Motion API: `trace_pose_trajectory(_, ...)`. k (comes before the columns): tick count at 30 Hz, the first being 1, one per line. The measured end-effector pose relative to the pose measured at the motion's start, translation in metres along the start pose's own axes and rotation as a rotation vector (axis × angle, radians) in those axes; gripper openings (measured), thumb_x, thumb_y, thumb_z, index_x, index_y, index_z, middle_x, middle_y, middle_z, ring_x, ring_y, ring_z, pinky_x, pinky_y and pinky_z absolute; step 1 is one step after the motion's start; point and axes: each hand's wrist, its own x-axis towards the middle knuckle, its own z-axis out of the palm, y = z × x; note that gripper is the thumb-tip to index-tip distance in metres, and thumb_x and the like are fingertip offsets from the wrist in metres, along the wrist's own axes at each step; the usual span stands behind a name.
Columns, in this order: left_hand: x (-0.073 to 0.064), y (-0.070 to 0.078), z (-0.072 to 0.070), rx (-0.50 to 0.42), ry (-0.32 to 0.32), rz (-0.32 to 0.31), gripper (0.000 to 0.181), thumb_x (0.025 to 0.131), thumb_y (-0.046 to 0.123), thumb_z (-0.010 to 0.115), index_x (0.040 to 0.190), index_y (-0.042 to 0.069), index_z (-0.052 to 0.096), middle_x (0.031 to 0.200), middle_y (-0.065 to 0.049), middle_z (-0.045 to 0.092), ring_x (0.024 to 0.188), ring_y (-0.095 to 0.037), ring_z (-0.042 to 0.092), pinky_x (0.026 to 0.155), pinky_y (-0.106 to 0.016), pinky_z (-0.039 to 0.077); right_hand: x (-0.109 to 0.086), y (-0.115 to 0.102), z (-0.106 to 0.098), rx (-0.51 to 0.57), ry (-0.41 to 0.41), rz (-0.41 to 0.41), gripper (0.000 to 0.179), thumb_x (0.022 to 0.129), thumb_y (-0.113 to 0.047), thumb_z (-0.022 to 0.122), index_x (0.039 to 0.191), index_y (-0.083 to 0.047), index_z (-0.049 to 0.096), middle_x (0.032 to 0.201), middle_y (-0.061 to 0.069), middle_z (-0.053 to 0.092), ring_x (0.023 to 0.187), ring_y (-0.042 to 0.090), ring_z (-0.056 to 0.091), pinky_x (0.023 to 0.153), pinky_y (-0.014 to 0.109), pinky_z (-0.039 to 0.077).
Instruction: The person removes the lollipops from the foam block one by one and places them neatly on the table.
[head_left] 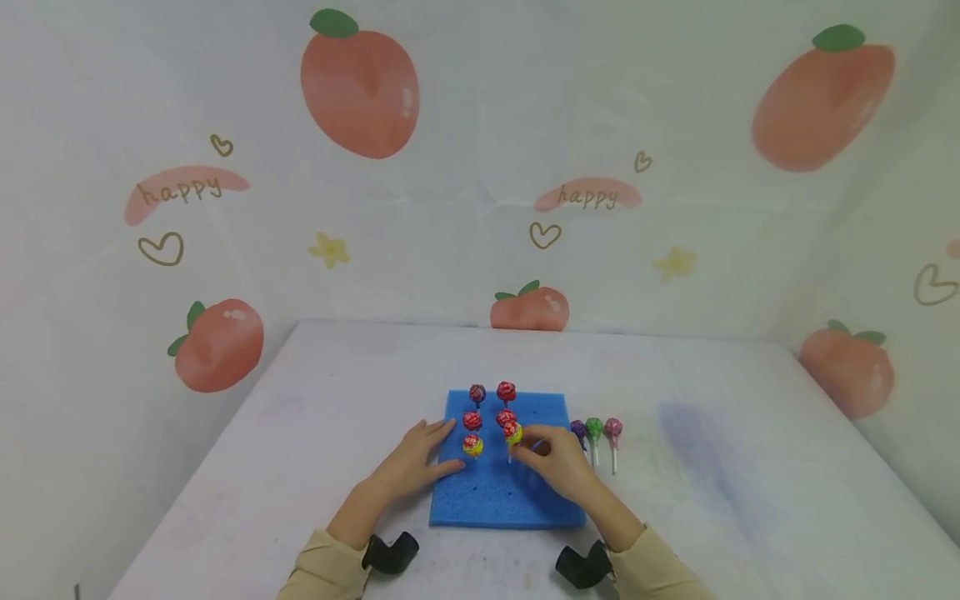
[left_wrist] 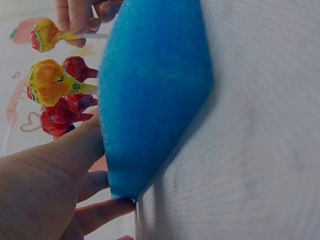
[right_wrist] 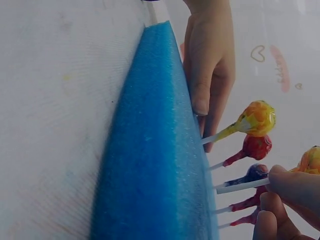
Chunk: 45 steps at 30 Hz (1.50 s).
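A blue foam board lies on the table with several wrapped lollipops standing upright in it in two columns. My right hand pinches a yellow-and-red lollipop by its stick, just below the candy. In the right wrist view, the tip of that stick meets the foam surface; whether it is inside a hole I cannot tell. With fingers spread, my left hand rests on the board's left edge. Another yellow lollipop stands near its thumb, with red lollipops behind.
Right of the board lie purple, green and pink lollipops on the white table. Small holes dot the foam's front part. A fruit-printed cloth hangs behind. Black wrist mounts are under both forearms.
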Motion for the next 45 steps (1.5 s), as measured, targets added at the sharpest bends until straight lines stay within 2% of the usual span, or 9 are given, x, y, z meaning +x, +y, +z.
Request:
trace_pose_trajectory(14,0.000,-0.002,0.001,0.012,0.011,0.019,0.070,0.085,0.040,0.064,0.141,0.005,0.040,0.143,-0.022,0.041,0.137,-0.046,0.026,0.109,-0.060,0.027,0.002,-0.004,-0.018,-0.002,0.028,0.037,0.013,0.086,-0.019,0.067,0.092,-0.008,0.070,0.087,0.006,0.069,0.068,0.009,0.058,0.061,0.015,0.048)
trace_pose_trajectory(26,-0.002,0.000,0.000,0.006,0.008,0.014,0.070,0.085,0.039,0.065,0.141,0.005,0.040,0.143,-0.022,0.042,0.137,-0.046,0.026,0.108,-0.061,0.027,0.002,-0.004,-0.041,-0.020,0.120,0.113,0.014,0.085,-0.015,0.067,0.096,-0.006,0.070,0.094,0.009,0.070,0.073,0.011,0.062,0.065,0.021,0.054)
trace_pose_trajectory(30,-0.001,-0.001,0.001,0.009,0.009,0.013,0.070,0.085,0.040,0.064,0.141,0.005,0.040,0.144,-0.022,0.041,0.138,-0.046,0.026,0.108,-0.062,0.027,0.002,-0.001,-0.049,-0.031,0.143,0.111,0.014,0.086,-0.015,0.066,0.097,-0.005,0.069,0.094,0.010,0.070,0.076,0.014,0.063,0.067,0.024,0.055)
trace_pose_trajectory(38,0.000,-0.004,0.003,-0.002,0.009,-0.003,0.070,0.086,0.041,0.064,0.142,0.007,0.039,0.145,-0.020,0.040,0.139,-0.045,0.024,0.109,-0.061,0.026,0.001,0.005,-0.062,-0.040,0.165,0.105,0.017,0.088,-0.016,0.065,0.098,-0.003,0.068,0.096,0.014,0.070,0.076,0.017,0.064,0.064,0.018,0.052)
trace_pose_trajectory(45,0.001,-0.003,0.003,-0.001,0.008,-0.006,0.070,0.086,0.041,0.064,0.142,0.008,0.039,0.145,-0.020,0.040,0.140,-0.044,0.024,0.109,-0.061,0.026,0.000,0.005,-0.069,-0.035,0.170,0.106,0.020,0.088,-0.018,0.064,0.098,-0.001,0.068,0.098,0.016,0.070,0.079,0.019,0.065,0.066,0.021,0.055)
